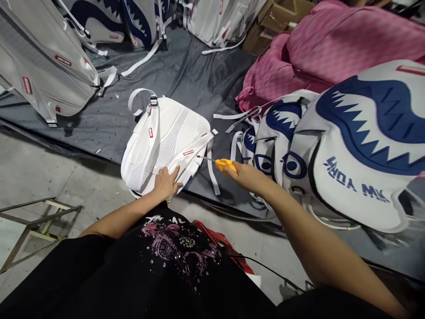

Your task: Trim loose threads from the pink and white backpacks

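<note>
A white backpack [179, 119] lies on the dark cloth with its padded back and shoulder straps facing up. My left hand [166, 182] rests on its near side, fingers spread and pressing on the white fabric. In my right hand [247, 176] is a yellow-handled tool [226, 165] with a thin metal shaft; its exact kind is too small to tell. The tool's tip points left, over the right shoulder strap [199, 144], close to a small red-and-white label [188, 152]. I cannot tell whether the tip touches the strap.
White backpacks with blue shark-mouth patterns [372, 128] stand close on the right, before pink bags [352, 40]. More grey-white backpacks [40, 62] are at the left and back. A cardboard box [279, 17] sits behind. The dark cloth [102, 119] ends at the near table edge.
</note>
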`<state>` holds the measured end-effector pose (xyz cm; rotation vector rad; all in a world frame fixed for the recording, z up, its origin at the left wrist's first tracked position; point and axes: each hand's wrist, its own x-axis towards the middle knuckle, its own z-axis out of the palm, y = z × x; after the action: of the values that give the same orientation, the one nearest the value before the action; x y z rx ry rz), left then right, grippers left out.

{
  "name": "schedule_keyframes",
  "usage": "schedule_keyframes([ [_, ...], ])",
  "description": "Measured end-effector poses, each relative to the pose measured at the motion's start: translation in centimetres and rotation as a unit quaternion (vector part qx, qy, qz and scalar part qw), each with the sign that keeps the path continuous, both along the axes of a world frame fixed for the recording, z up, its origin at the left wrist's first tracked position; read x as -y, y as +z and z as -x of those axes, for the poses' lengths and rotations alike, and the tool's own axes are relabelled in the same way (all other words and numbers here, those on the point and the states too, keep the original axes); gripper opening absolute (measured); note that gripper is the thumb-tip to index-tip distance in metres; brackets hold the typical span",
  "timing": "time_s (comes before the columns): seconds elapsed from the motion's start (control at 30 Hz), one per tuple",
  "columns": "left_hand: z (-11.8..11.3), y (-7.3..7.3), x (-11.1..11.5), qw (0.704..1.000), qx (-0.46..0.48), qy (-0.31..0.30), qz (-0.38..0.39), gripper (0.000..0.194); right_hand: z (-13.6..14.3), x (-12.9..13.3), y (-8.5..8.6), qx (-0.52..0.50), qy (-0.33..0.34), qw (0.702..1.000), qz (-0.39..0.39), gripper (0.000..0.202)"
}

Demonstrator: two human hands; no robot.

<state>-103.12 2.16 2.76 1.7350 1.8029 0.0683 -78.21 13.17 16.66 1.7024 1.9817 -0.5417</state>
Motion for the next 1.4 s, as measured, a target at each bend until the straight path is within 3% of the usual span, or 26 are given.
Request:
schedule_keyframes([
  [0.07, 3.2, 0.3, 0.6, 0.993, 0.106, 0.019, -0.047, 0.066, 0.1, 2.0, -0.7, -0.006, -0.013, 1.000, 0.013, 0.049],
  [0.1, 5.3, 0.4, 0.9, 0.978, 0.176, 0.075, -0.083, 0.062, 0.2, 3.1, -1.1, -0.012, -0.023, 1.000, 0.014, 0.050],
  [0.13, 7.5, 0.3, 1.1, 0.945, 0.257, 0.173, -0.104, 0.055, 0.4, 4.4, -1.7, -0.016, -0.030, 0.999, 0.023, 0.050],
  [0.2, 11.7, -0.2, 1.2, 0.821, 0.399, 0.402, -0.068, 0.037, 1.0, 7.3, -3.2, -0.022, -0.033, 0.997, 0.069, 0.047],
  [0.27, 14.4, -0.7, 0.7, 0.695, 0.483, 0.531, 0.043, 0.022, 2.0, 10.5, -4.8, -0.026, -0.026, 0.993, 0.108, 0.042],
  [0.3, 15.1, -1.0, 0.3, 0.660, 0.509, 0.544, 0.096, 0.023, 2.6, 12.1, -5.6, -0.028, -0.018, 0.993, 0.109, 0.039],
  [0.33, 15.4, -1.2, -0.2, 0.644, 0.532, 0.533, 0.136, 0.028, 3.4, 13.5, -6.4, -0.029, -0.013, 0.995, 0.099, 0.037],
  [0.5, 14.2, -2.5, -2.1, 0.587, 0.631, 0.433, 0.264, 0.045, 8.0, 17.1, -10.2, -0.030, -0.019, 0.999, 0.037, 0.034],
  [0.67, 15.4, -4.1, -2.9, 0.539, 0.661, 0.406, 0.327, 0.066, 11.2, 18.2, -11.4, -0.022, -0.089, 0.995, 0.026, 0.033],
  [0.93, 15.6, -6.5, -4.2, 0.491, 0.694, 0.424, 0.312, 0.066, 10.6, 21.3, -11.5, 0.001, -0.204, 0.979, 0.021, 0.030],
  [1.07, 14.9, -6.6, -4.6, 0.501, 0.686, 0.430, 0.306, 0.062, 11.5, 20.4, -13.4, 0.005, -0.230, 0.973, -0.004, 0.030],
  [1.2, 14.3, -5.4, -5.0, 0.539, 0.671, 0.430, 0.273, 0.063, 11.9, 19.0, -15.0, -0.032, -0.236, 0.969, -0.074, 0.032],
  [1.3, 14.4, -4.0, -4.8, 0.563, 0.664, 0.398, 0.290, 0.068, 11.5, 18.5, -15.2, -0.033, -0.249, 0.965, -0.079, 0.034],
  [1.4, 14.9, -3.0, -4.6, 0.565, 0.665, 0.362, 0.328, 0.068, 11.1, 18.4, -14.6, -0.024, -0.252, 0.965, -0.074, 0.036],
])
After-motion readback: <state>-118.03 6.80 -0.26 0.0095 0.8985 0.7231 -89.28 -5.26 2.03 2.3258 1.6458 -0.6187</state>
